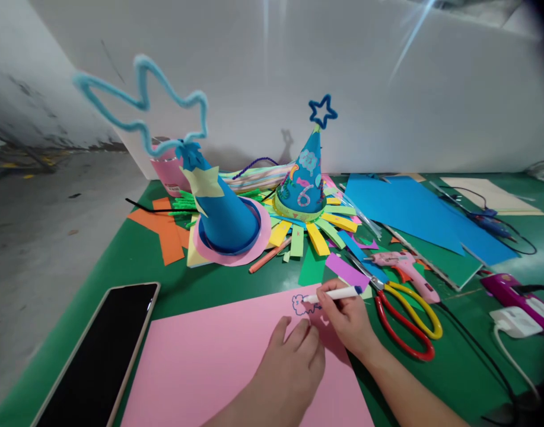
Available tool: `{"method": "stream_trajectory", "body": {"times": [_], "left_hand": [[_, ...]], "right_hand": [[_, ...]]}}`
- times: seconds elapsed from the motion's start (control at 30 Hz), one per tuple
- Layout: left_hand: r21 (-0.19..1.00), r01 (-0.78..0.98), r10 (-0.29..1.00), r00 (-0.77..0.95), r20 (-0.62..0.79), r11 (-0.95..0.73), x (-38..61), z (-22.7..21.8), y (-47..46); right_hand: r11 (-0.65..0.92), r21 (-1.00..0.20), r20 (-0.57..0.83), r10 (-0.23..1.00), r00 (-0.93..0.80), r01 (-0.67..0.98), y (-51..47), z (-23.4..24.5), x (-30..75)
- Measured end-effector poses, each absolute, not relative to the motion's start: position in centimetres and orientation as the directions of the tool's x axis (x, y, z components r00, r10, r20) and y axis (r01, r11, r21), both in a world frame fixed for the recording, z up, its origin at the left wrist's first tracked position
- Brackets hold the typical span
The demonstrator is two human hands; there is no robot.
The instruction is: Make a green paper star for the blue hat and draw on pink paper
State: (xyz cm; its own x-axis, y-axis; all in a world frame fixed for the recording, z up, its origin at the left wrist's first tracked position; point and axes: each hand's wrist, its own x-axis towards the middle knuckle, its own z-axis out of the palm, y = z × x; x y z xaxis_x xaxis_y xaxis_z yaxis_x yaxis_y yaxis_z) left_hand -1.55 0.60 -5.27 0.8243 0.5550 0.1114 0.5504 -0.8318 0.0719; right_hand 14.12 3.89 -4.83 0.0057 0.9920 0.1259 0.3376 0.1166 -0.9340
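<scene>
A white marker (340,294) with a blue end is pinched in my right hand (346,317), its tip on a pink sheet (200,350). Under the tip is a small blue outline drawing (299,303) of a cloud-like shape near the sheet's far edge. My left hand (293,362) lies on the sheet just below the drawing, palm down, fingers loosely stretched and holding nothing. Behind the sheet, a blue cone hat (229,216) with a pink brim leans to one side, topped by a light blue fuzzy wire outline (142,107).
A decorated blue hat (308,172) with a dark blue star stands at the back among paper strips. Scissors (405,314), a pink glue gun (407,270) and a purple power strip (516,302) lie right. A phone (100,350) is left. Blue sheets (400,204) lie behind.
</scene>
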Motion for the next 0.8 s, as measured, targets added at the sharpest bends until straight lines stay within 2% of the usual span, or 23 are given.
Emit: {"method": "stream_trajectory", "body": {"times": [0.27,0.5,0.8], "left_hand": [[-0.036,0.6,0.539,0.742,0.399,-0.8,-1.2,-6.9,0.7],[-0.06,0.616,0.522,0.712,0.47,-0.786,-1.0,-7.1,0.7],[-0.034,0.616,0.531,0.705,0.471,-0.787,-1.2,-7.6,0.6]], "right_hand": [[0.105,-0.941,0.111,0.994,-0.001,0.322,4.0,-5.0,14.0],[0.1,-0.941,0.101,0.995,-0.012,0.324,3.9,-5.4,14.1],[0.063,-0.944,0.061,0.998,-0.018,0.324,4.0,-5.5,14.2]]}}
